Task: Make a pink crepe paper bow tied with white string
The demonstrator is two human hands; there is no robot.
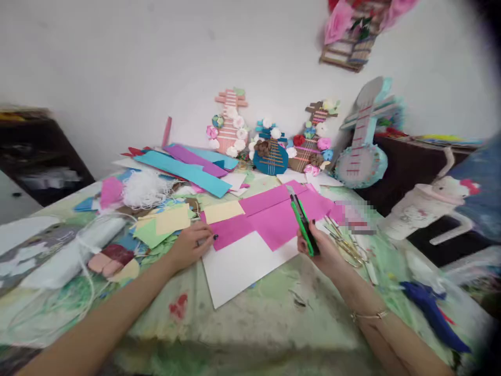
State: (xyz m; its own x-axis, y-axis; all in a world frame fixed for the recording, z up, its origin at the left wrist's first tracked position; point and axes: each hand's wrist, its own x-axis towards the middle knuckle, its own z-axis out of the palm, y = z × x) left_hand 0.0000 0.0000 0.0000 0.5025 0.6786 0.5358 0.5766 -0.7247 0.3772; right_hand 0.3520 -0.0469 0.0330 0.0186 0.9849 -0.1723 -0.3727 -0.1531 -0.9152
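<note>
Your right hand (321,249) was wrapped firmly around the green-and-black cutter (302,223), its blade pointing away from you, ahead of that grip. Your left hand (195,244) lay at the near left edge of the magenta paper (270,224); I could not tell whether its fingers pinched anything. That paper spread between and beyond your hands, over a white sheet (238,274) that reached nearer to you. A cream piece (224,211) lay just beyond your left fingers; a blue tool (434,316) lay right of your right grip.
</note>
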